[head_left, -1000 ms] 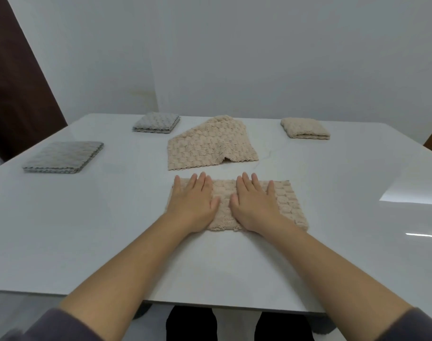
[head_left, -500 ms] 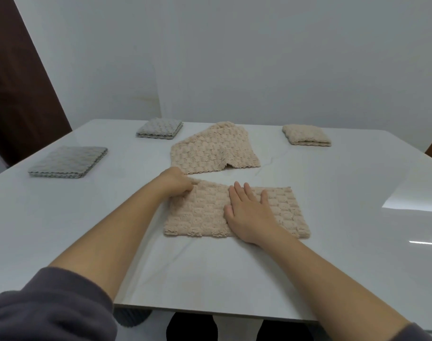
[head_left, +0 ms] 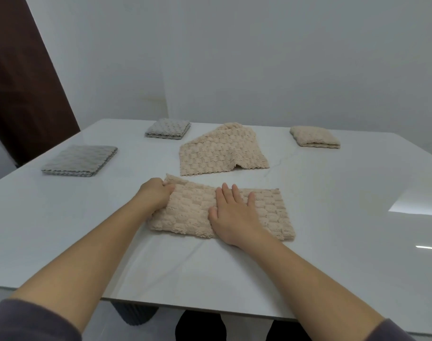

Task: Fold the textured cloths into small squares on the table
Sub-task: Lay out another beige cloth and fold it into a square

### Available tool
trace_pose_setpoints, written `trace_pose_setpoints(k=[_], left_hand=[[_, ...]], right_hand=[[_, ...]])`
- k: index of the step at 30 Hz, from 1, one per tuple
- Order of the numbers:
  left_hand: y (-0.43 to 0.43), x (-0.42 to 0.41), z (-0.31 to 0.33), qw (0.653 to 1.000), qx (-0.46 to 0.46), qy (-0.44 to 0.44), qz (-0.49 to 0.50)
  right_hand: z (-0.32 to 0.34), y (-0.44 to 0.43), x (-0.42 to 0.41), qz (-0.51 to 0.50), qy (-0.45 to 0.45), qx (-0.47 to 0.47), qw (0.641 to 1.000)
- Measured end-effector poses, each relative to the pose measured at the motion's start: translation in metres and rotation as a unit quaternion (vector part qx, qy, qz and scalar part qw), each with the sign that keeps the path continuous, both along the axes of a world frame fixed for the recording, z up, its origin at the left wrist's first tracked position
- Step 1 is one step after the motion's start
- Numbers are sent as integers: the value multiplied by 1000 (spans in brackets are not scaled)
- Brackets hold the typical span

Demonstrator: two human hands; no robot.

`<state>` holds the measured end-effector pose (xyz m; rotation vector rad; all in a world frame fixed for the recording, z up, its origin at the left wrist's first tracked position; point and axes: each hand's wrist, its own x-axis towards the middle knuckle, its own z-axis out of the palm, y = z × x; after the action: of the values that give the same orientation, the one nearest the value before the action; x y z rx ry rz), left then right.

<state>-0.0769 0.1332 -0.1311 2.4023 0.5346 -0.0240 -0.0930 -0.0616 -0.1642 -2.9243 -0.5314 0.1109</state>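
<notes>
A beige textured cloth [head_left: 269, 212], folded into a long strip, lies in front of me on the white table [head_left: 333, 242]. My left hand [head_left: 154, 196] grips the strip's left end, whose far corner is lifted a little. My right hand [head_left: 234, 215] presses flat on the strip's middle with fingers straight. Behind it lies a second beige cloth [head_left: 217, 153], loosely spread and rumpled.
A folded beige square [head_left: 314, 136] sits at the far right. Two folded grey squares rest on the left: one [head_left: 79, 160] nearer, one [head_left: 167, 128] farther back. A wall stands behind the table, and a dark brown panel [head_left: 20, 82] at the left.
My left hand slid from the strip's middle to its left end and took hold of it, lifting the far corner. My right hand stayed pressed on the middle.
</notes>
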Motion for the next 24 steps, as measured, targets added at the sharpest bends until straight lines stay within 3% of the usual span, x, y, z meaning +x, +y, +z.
trace_pose_setpoints(k=[4,7,10,12,14,17,19,21,24], left_hand=[[13,-12,-1,999,51,-16,6],[11,-13,12,999,12,-34,15],[-2,-10,44,991,-120,-41,32],[-21,-11,67,974,-223,-19,20],[-45,-11,84,954,-298,9,-19],[-78,-10,91,917,-380,85,-88],[-96,-11,83,909,-399,77,-91],[-108,-17,73,909,-410,26,-74],[-116,-20,45,935,-333,-90,-78]], right_hand=[[0,16,-1,9,0,-2,1000],[5,13,2,14,33,15,999],[26,2,-1,15,63,191,979],[40,-5,-1,-21,87,357,930],[53,-11,2,-71,147,491,856],[68,-31,8,-133,325,667,657],[72,-53,12,-148,388,695,587],[66,-70,16,-184,392,685,586],[50,-79,24,-252,320,624,667]])
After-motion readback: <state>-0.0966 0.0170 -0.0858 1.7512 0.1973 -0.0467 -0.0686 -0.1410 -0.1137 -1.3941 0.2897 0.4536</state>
